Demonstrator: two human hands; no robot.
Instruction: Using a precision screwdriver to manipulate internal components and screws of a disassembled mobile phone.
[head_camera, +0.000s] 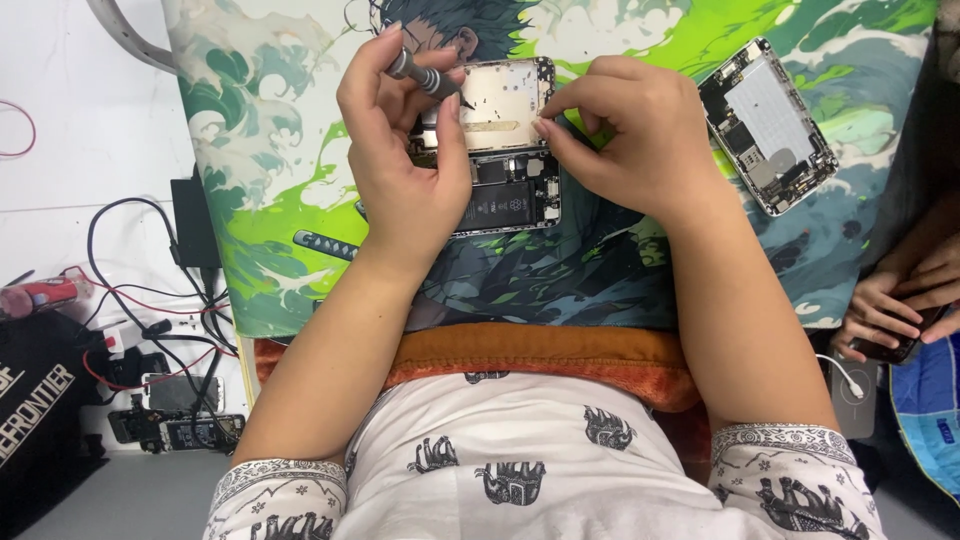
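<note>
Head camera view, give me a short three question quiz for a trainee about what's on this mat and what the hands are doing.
1. True or false: the left hand holds a grey screwdriver over the opened phone.
2. Where is the second opened phone lying? A) on the white desk left of the mat B) on the printed mat, to the right of the right hand C) on the person's lap
3. Fill in: the right hand's fingertips rest on the opened phone's ____ edge.

Key
1. True
2. B
3. right
</note>
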